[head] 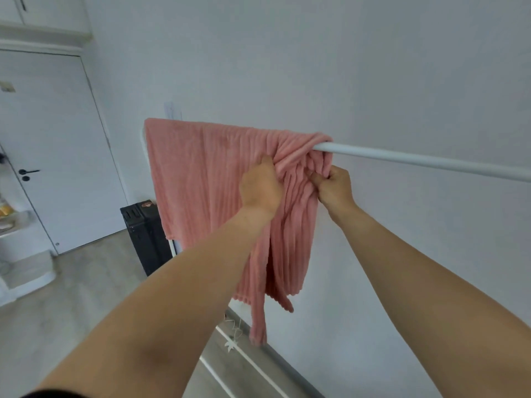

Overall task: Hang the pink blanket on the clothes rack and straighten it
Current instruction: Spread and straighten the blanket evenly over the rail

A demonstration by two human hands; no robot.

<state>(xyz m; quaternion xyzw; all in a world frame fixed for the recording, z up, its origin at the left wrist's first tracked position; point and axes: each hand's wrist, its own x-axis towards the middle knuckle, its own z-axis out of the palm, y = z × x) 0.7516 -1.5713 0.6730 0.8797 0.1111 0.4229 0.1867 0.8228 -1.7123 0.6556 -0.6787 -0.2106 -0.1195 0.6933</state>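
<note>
A plain white wall [373, 67] backs a white rack [416, 160], with a white door [51, 145] and a black case [146, 234] off to the left of the hands. The blanket [195, 179] hangs over the rack's bar, spread flat to the left of the left hand [260, 188] and bunched between both hands. The left hand grips a gathered fold just below the bar, fingers curled into the cloth. The right hand [334, 186] pinches the blanket's right edge, just under the bare bar. No writing is readable.
</note>
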